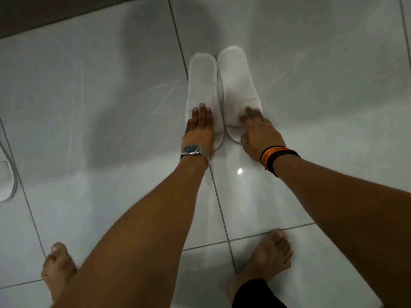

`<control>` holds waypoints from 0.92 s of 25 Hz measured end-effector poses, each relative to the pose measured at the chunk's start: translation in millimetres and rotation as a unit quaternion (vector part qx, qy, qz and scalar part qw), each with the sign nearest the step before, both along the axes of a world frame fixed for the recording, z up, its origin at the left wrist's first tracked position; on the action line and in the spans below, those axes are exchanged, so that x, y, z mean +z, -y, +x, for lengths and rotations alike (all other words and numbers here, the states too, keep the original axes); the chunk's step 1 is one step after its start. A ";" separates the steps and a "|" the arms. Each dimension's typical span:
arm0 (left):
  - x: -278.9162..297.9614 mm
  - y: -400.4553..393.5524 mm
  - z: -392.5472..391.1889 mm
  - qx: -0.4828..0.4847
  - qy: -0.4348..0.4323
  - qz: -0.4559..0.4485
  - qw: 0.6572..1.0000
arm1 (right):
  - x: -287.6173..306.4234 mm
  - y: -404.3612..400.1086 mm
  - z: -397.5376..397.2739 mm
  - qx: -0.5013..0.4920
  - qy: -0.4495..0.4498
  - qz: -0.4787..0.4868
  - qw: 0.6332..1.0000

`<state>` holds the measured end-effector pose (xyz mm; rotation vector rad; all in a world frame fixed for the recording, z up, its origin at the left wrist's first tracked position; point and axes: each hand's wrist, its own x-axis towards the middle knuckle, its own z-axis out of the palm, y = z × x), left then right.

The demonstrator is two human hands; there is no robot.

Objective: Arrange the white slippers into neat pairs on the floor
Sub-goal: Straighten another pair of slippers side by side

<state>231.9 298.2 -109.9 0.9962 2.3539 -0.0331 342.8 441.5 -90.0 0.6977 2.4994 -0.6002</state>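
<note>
Two white fabric open-toe slippers, the left slipper [202, 85] and the right slipper [237, 81], lie side by side on the glossy white tiled floor [111, 107], long axes parallel, heels away from the person. The left hand [198, 130] and right hand [258, 134] rest flat, fingers extended, on their toe bands, grasping nothing. A third white slipper [5, 181] lies at the left edge.

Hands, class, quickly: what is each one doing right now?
Left hand: open, flat on the left slipper.
Right hand: open, fingers spread on the right slipper.
</note>
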 end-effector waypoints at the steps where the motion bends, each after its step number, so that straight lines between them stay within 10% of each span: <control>1: -1.0 -8.0 1.0 0.006 0.002 0.000 1.000 | 1.4 -8.4 -0.9 -0.002 -0.004 0.004 1.000; 23: 16.0 -46.8 8.2 0.010 0.007 0.016 1.000 | 23.6 -36.1 -8.6 -0.008 0.026 0.077 0.997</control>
